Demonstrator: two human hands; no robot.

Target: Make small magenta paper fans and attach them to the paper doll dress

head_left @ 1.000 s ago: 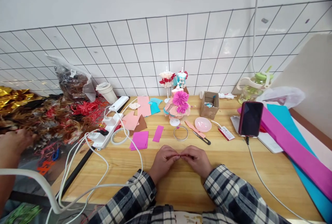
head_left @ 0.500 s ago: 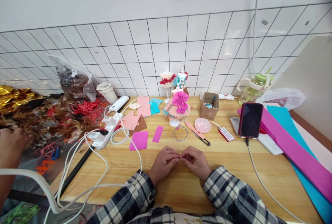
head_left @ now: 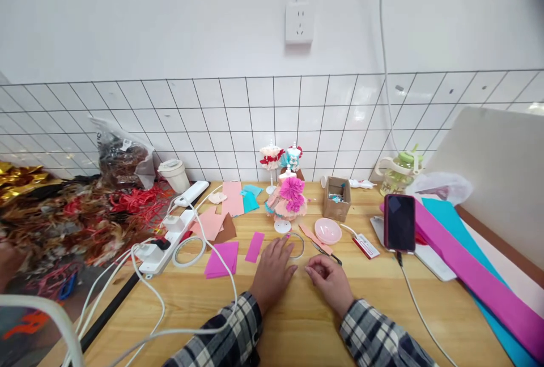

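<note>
My left hand (head_left: pixel 274 273) lies palm down with its fingers stretched out, covering the left edge of a thin, clear ring (head_left: pixel 302 245) that looks like a narrow roll of tape. Whether the fingers touch the ring, I cannot tell. To the right, my right hand (head_left: pixel 330 281) is closed in a pinch, thumb against the curled fingers; whatever is in it is hidden or too small to make out. Behind the ring stands a small dress form in a peach ruffled skirt with magenta paper rosettes (head_left: pixel 292 194). A craft knife (head_left: pixel 331 255) and a peach strip (head_left: pixel 312 237) lie beyond my right hand.
Magenta paper squares (head_left: pixel 221 259) and a magenta strip (head_left: pixel 255 247) lie left. A pink dish (head_left: pixel 328 231), a cardboard box (head_left: pixel 337 197) and a phone (head_left: pixel 399 222) stand right. White cables (head_left: pixel 232 282) loop from a power strip (head_left: pixel 165 248) across my left forearm. Another person's hand (head_left: pixel 9 262) shows far left.
My hands, fingertips together before, have parted. The left has moved forward to the ring and spread its fingers; the right remains pinched. The camera view has tilted up.
</note>
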